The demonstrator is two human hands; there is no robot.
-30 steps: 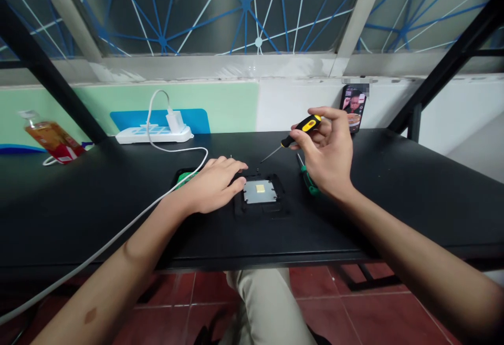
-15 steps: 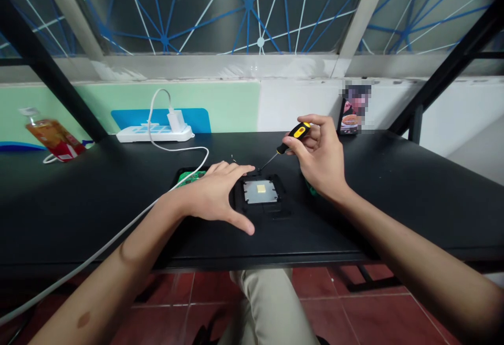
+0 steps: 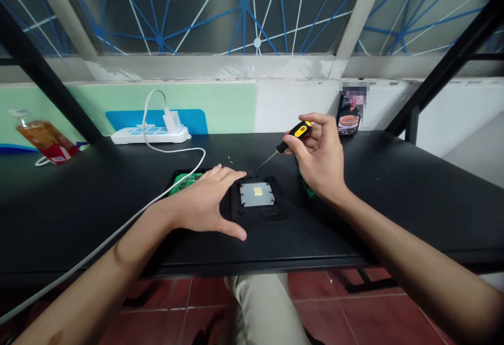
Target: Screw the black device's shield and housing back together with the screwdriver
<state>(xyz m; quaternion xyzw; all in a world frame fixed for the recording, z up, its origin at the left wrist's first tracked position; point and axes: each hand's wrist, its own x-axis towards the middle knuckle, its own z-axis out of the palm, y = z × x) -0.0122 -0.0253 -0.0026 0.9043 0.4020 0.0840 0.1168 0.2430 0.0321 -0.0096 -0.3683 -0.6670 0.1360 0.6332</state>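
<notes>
A black plastic casing (image 3: 277, 190) lies on the black table, with a silvery metal plate (image 3: 266, 198) and a small cream square pad (image 3: 258, 191) in its middle. My left hand (image 3: 210, 195) rests over the casing's left side, fingers stretched and thumb spread away from them. In my right hand (image 3: 321, 148) is a yellow-and-black screwdriver (image 3: 300, 130), gripped by its handle between thumb and fingers. Its shaft slants down to the left, and the tip meets the casing's far edge. Whether a screw sits under the tip is too small to tell.
A green circuit board (image 3: 185, 181) lies partly behind my left hand; another green piece (image 3: 309, 190) is half hidden below my right. A white cable (image 3: 114, 224) crosses the left side from a power strip (image 3: 151, 135). A bottle (image 3: 47, 137) and a propped phone (image 3: 349, 114) stand farther back.
The view has shifted slightly, so everything sits a little farther left. Both hands keep nearly the same pose, and the screwdriver tip stays at the casing's far edge.
</notes>
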